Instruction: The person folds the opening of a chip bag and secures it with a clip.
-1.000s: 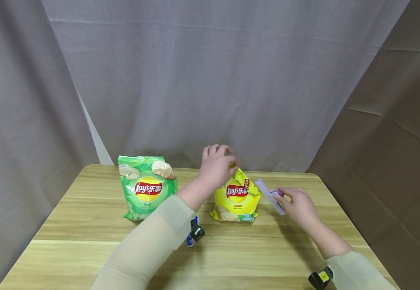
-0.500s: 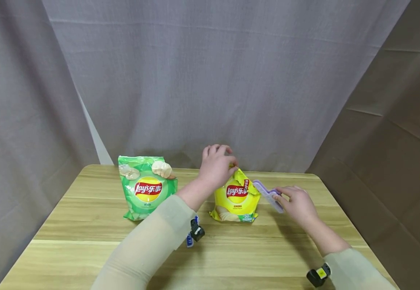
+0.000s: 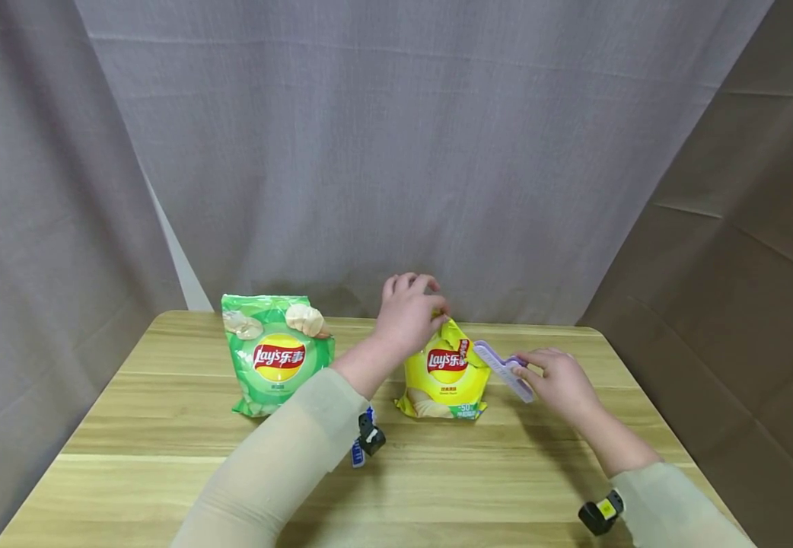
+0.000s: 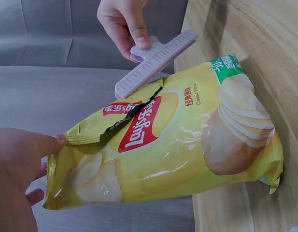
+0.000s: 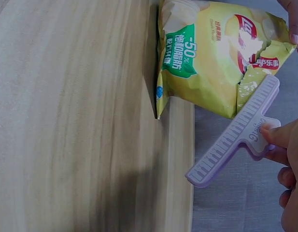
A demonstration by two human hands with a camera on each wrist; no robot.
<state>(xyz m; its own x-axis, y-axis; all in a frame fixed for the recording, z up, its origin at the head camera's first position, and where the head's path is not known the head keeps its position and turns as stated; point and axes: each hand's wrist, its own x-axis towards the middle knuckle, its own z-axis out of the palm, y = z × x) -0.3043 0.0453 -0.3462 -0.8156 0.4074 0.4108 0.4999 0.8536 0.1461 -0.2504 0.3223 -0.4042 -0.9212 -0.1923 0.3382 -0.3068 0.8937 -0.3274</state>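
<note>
A yellow bag of potato chips [image 3: 446, 380] stands on the table, its torn upper right corner folded over the front. My left hand [image 3: 408, 316] pinches the bag's top edge between thumb and fingers, as the left wrist view also shows. In my right hand [image 3: 564, 384] a purple bag clip [image 3: 504, 371] is pinched by its handle, long bar slanting. The clip [image 5: 235, 133] lies close beside the folded corner in the right wrist view; whether its jaws have the foil between them I cannot tell.
A green bag of potato chips [image 3: 276, 380] stands to the left on the wooden table [image 3: 129, 472]. A small blue item [image 3: 358, 454] lies partly hidden under my left forearm. Behind the table hangs a grey curtain [image 3: 396, 152].
My right hand has brought the clip slightly left, nearer the yellow bag's folded corner. The left hand keeps its hold on the bag's top.
</note>
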